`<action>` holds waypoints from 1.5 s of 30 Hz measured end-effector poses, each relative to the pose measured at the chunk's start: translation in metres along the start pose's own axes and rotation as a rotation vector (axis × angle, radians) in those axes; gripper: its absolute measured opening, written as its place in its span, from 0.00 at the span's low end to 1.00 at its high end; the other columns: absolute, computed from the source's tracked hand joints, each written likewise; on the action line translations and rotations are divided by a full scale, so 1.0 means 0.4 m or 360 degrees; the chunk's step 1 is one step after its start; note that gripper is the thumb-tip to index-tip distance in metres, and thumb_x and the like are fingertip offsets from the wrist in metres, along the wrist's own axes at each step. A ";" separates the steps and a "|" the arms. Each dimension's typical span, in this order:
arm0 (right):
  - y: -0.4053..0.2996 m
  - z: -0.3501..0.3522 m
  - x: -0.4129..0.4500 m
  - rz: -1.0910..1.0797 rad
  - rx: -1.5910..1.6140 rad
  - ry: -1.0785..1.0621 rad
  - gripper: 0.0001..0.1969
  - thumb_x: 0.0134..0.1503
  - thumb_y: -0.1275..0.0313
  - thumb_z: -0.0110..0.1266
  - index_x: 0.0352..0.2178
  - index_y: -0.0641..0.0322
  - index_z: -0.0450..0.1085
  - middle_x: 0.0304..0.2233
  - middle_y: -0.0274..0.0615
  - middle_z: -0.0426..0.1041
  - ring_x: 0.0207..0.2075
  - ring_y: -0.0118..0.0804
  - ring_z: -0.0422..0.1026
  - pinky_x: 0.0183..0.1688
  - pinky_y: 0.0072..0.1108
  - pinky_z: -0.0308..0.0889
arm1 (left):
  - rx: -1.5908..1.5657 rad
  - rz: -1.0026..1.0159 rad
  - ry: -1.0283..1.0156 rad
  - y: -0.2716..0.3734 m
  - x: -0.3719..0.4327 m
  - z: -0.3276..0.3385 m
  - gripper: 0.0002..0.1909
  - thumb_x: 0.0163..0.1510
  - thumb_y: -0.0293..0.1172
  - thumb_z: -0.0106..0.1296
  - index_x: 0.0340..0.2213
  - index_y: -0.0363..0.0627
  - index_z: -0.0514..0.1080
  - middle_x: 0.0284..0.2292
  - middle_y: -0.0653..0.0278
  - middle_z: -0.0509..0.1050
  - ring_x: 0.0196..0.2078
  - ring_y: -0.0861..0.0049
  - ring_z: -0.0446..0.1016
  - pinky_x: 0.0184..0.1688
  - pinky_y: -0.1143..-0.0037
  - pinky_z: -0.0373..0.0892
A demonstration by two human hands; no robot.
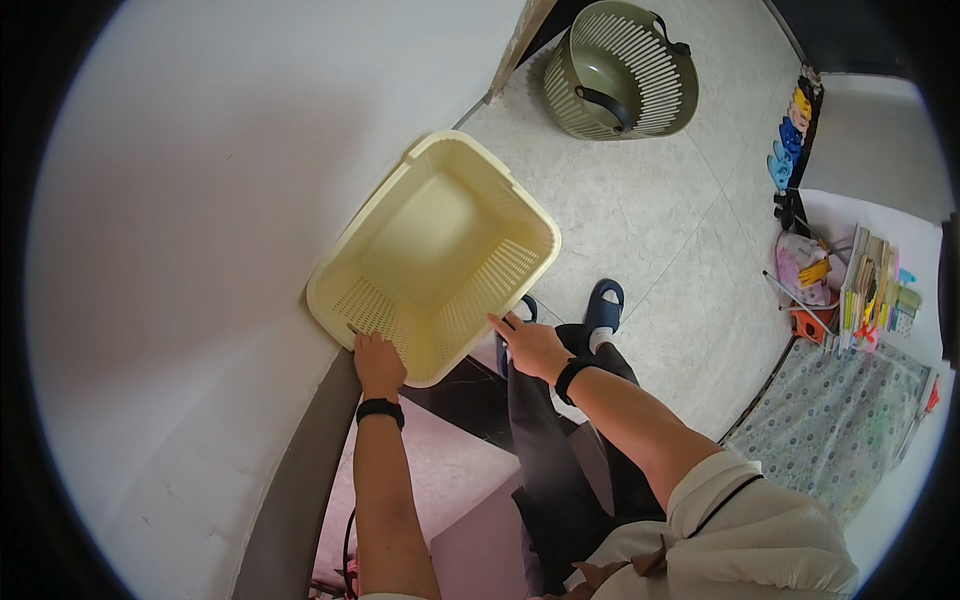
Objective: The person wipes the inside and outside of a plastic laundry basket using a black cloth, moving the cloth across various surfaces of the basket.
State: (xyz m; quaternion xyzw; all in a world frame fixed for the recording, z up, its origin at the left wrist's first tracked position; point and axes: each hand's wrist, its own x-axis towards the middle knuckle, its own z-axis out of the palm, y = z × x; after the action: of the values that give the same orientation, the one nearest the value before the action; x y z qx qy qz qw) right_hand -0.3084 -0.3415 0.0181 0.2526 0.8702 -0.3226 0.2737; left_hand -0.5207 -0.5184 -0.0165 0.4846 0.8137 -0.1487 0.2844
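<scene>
A pale yellow plastic basket [427,225] with slotted sides stands tilted in front of me, its left side against the white wall. My left hand [380,364] grips its near end, fingers over the rim at the perforated wall. My right hand [531,346] is at the basket's near right rim, thumb and fingers on the edge; part of its grip is hidden. The basket looks empty inside. A green slotted laundry basket [622,71] with black handles stands on the floor beyond it.
The white wall [187,187] runs along the left. Slippers [784,146] line the right side of the tiled floor [660,202]. Nearer on the right are a stack of books [870,289], a folding metal frame [802,300] and a patterned cloth cover [832,420].
</scene>
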 end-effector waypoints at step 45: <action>0.765 -0.557 -0.040 0.0787 0.0640 0.0538 0.12 0.49 0.63 0.47 0.35 0.55 0.68 0.34 0.47 0.68 0.33 0.49 0.69 0.35 0.32 0.66 | -0.1970 -0.0753 0.0020 0.948 0.627 -0.402 0.40 0.47 0.45 0.50 0.54 0.38 0.46 0.36 0.51 0.70 0.37 0.67 0.71 0.35 0.70 0.69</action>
State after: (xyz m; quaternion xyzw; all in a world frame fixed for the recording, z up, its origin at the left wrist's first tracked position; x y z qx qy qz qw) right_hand -0.1780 0.0136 0.0418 0.5541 0.7348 -0.3650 0.1406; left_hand -0.3331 -0.0745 -0.0285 0.0409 0.8351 0.2906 0.4653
